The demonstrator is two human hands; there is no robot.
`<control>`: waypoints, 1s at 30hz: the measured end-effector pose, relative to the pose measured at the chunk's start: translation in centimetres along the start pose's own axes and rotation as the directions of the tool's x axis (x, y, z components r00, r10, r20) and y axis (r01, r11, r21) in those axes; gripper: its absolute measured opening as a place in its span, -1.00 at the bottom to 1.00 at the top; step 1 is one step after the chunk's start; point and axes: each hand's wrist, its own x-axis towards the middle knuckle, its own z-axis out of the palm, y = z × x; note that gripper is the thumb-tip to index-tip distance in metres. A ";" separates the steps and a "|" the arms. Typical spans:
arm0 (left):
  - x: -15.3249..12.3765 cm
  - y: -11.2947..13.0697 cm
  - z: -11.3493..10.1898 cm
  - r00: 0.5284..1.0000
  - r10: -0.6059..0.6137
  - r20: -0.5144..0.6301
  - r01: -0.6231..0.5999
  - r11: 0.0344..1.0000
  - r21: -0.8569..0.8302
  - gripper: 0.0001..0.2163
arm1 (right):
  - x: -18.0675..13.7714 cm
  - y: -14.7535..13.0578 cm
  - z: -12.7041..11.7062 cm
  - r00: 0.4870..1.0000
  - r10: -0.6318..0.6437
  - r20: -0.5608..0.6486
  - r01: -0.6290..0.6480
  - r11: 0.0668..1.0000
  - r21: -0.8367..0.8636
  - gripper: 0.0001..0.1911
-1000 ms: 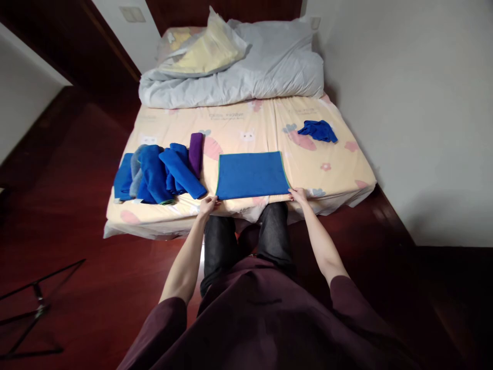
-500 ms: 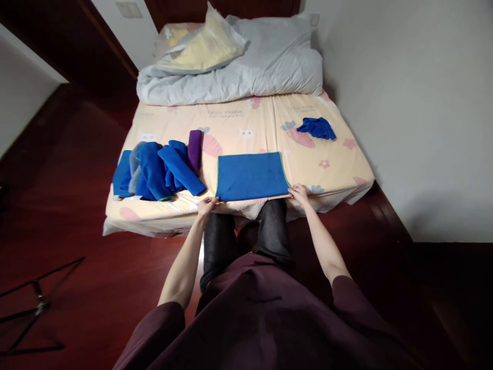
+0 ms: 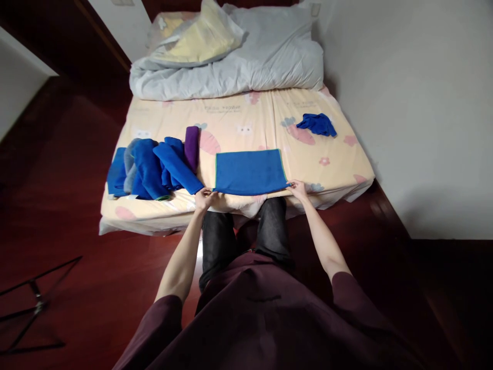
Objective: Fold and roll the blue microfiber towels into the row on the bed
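A blue towel (image 3: 249,170) with green edging lies spread as a rectangle near the front edge of the bed. My left hand (image 3: 204,198) pinches its near left corner. At the near right corner, my right hand (image 3: 298,190) has its fingers closed on the cloth. The towel's near edge is slightly lifted and sags a little between both hands. Just left of my left hand is a rolled blue towel (image 3: 177,168), part of a heap with other blue towels (image 3: 149,169), a grey one (image 3: 130,167) and a purple roll (image 3: 191,148).
A crumpled blue cloth (image 3: 318,125) lies on the right of the bed (image 3: 246,115). A grey quilt (image 3: 269,61) and a yellow pillow (image 3: 204,41) in a clear bag are at the head. A black stand (image 3: 38,303) is on the floor at left; a wall (image 3: 416,128) stands right.
Both hands have raised the towel's near edge slightly and moved it a little away from me. The view has shifted slightly. The heap and the crumpled cloth stay put.
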 end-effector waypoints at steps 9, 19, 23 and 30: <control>-0.5 0.7 0.9 0.950 0.287 0.119 -0.284 0.958 -0.045 -0.80 | -0.1 -1.2 0.9 0.996 -0.092 0.010 0.092 0.994 0.052 -0.85; 0.5 -0.7 0.8 0.977 0.214 0.013 -0.213 0.977 -0.014 -0.67 | 0.3 -0.7 1.3 0.999 0.004 -0.038 -0.002 0.997 0.072 -0.74; -0.1 -0.5 0.1 0.977 0.211 -0.032 -0.210 0.977 0.027 -0.67 | 0.3 -0.5 0.6 0.999 0.018 -0.028 -0.016 0.998 0.059 -0.71; -0.4 -0.8 0.0 0.993 0.119 0.000 -0.119 0.992 0.033 -0.71 | -0.5 0.3 0.3 0.998 0.011 0.060 -0.012 0.999 0.032 -0.68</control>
